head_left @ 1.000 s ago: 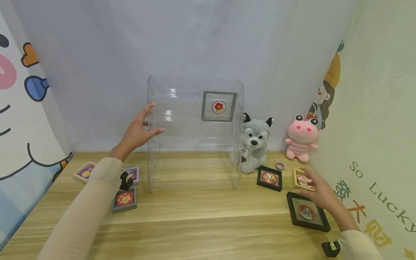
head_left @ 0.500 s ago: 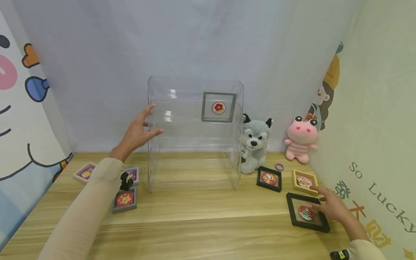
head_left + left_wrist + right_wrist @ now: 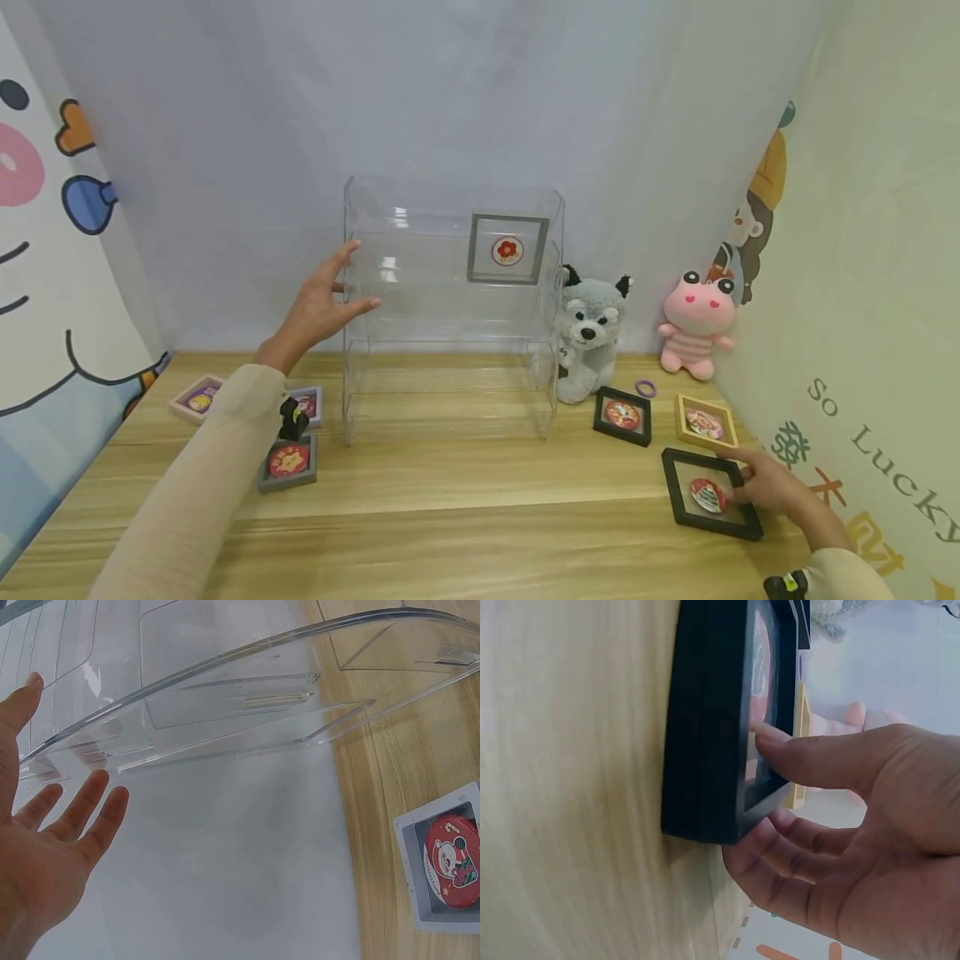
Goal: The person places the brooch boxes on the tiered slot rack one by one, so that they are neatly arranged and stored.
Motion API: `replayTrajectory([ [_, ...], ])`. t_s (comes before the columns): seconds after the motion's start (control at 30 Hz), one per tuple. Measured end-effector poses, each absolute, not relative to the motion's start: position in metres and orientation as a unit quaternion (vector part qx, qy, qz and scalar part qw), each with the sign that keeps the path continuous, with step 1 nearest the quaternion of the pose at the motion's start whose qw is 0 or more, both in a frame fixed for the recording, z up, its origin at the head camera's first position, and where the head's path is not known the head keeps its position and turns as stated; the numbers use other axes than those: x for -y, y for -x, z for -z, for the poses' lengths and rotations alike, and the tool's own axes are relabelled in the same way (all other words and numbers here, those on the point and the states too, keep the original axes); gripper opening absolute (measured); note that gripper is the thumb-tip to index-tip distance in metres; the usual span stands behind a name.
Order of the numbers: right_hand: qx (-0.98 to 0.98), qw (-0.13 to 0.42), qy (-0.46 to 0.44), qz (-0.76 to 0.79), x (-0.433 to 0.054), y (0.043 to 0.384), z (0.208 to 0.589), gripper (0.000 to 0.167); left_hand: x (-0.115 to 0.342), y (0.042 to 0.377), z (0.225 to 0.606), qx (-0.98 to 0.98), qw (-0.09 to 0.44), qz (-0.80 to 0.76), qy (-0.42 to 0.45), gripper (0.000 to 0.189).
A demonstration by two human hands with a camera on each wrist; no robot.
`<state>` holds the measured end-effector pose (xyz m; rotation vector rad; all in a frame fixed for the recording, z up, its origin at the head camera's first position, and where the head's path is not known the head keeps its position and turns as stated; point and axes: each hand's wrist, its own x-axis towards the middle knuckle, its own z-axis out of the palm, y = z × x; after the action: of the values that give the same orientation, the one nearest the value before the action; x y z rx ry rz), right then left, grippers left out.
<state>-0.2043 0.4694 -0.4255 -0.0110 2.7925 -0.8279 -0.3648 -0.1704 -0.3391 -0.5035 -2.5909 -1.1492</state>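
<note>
My left hand [image 3: 318, 304] is at the left side of a clear acrylic tiered display rack [image 3: 450, 338], its fingers extended around the side panel. In the left wrist view, the palm shows with nothing in it. A square grey frame [image 3: 470, 250] with a red flower badge stands on the rack at upper right. My right hand [image 3: 776, 487] holds the right edge of a larger black display frame [image 3: 672, 487] with a Christmas-tree badge. In the right wrist view, the thumb [image 3: 787, 754] presses on its front while the other fingers curl by its edge, partly hidden.
A smaller black frame [image 3: 597, 411], a yellow frame [image 3: 681, 417] and a purple ring [image 3: 646, 388] lie at right. Behind them sit a grey husky plush [image 3: 588, 333] and a pink plush [image 3: 697, 312]. Several small framed badges, including a grey one [image 3: 287, 481], lie at left.
My right hand has moved from over the yellow frame toward me and onto the larger black frame's right edge. The left hand has stayed at the rack.
</note>
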Motion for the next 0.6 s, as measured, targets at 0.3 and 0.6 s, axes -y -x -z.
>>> replayTrajectory([
  [0.3, -0.941, 0.142, -0.016, 0.308, -0.4699, 0.2053, 0.4259, 0.065, 0.1703, 0.3647, 0.3408, 0.892, 0.135, 0.396, 0.171, 0.090],
  [0.6, -0.933, 0.148, -0.055, 0.324, -0.4625, 0.2079, 0.4249, 0.064, 0.1705, 0.3640, 0.3373, 0.894, 0.133, 0.394, 0.167, 0.091],
])
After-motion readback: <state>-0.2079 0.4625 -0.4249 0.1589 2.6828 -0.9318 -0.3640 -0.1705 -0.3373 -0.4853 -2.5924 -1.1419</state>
